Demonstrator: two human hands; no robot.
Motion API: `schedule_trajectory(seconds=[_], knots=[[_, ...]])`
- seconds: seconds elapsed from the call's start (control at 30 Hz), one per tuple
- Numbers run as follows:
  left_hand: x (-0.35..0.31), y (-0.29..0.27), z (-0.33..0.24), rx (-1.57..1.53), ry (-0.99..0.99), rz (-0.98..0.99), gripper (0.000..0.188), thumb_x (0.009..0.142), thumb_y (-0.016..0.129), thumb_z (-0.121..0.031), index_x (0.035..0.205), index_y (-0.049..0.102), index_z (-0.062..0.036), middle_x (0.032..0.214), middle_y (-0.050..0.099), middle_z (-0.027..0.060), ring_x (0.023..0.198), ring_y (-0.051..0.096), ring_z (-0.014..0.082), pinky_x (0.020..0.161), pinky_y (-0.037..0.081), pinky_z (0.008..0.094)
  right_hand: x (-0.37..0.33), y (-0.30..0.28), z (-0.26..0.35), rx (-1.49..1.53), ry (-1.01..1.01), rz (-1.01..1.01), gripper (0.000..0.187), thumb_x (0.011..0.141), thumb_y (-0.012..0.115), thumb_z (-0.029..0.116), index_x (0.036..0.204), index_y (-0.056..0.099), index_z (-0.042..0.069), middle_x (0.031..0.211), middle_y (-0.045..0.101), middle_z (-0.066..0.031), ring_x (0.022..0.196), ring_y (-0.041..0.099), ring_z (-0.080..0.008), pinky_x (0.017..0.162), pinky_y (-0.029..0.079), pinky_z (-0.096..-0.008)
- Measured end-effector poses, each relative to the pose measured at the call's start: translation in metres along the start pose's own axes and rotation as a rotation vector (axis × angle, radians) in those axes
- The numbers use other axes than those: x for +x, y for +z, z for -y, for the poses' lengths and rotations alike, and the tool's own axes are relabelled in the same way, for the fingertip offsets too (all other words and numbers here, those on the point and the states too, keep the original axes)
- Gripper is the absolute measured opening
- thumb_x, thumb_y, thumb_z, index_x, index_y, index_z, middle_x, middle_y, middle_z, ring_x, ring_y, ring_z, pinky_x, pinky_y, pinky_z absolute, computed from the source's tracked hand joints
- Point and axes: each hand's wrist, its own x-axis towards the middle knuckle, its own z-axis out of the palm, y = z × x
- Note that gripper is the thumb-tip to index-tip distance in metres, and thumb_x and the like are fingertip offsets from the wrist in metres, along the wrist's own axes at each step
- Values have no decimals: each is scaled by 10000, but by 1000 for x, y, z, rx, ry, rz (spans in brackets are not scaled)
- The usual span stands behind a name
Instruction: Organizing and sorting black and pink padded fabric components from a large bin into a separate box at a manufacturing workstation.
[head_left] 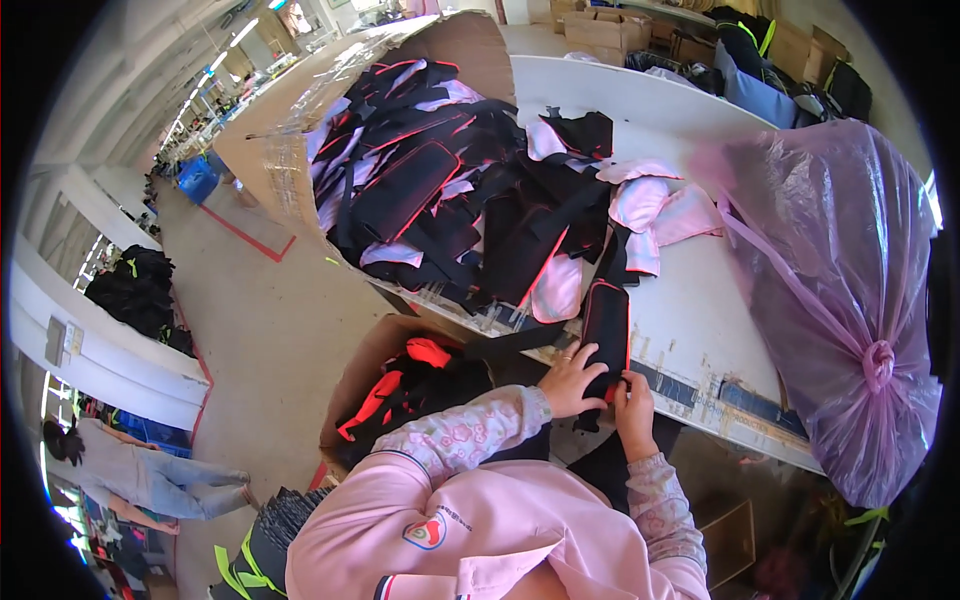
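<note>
A black padded strap (606, 315) with red edging lies at the near edge of the white table, its lower end hanging toward me. My left hand (572, 384) rests on it with fingers spread. At the strap's right edge, the fingers of my right hand (634, 408) are pinched together on it. Just beyond lies a heap of similar black straps (410, 195) with red edging and shiny pale undersides, spilling out of a tipped cardboard box (275, 150). Several pale, iridescent pieces (645, 205) are to the right of the heap.
A tied purple plastic bag (830, 290) leans on the table's (690, 310) right end. Below the table's front stands an open carton (355, 385) holding black and red pieces. A person (150, 465) is at the far left, near a black pile (135, 295).
</note>
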Motion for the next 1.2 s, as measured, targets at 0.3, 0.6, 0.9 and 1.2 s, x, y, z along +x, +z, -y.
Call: schedule_trajectory(seconds=[0.3,0.6,0.9,1.2], knots=[[16,7,2,-346,-129,-334,311,736,602,32,1027,557,-69,1145,469,169,1131,446,346,981,344,395,26,10,38,346,360,-194,111,810,548,-33,919,557,-15,780,589,-107,735,577,-205,704,465,-287],[17,3,10,-975,-361,-418,248,817,557,9,1064,569,24,985,628,100,944,587,165,851,446,268,52,-6,48,1056,287,-144,97,842,495,-29,879,567,24,817,565,12,775,517,-71,719,409,-196],[26,-38,-9,-1991,-464,-114,240,887,493,-103,1086,571,5,1037,638,105,920,617,200,858,467,329,62,-25,59,630,147,-302,114,805,545,-82,848,520,21,703,517,2,637,477,-61,572,394,-198],[35,-65,-3,-1960,-650,-72,266,894,469,-171,1022,593,26,972,647,119,874,631,198,820,492,325,58,-29,110,1659,344,10,210,909,499,98,1109,533,39,1025,612,-78,929,603,-186,872,472,-330]])
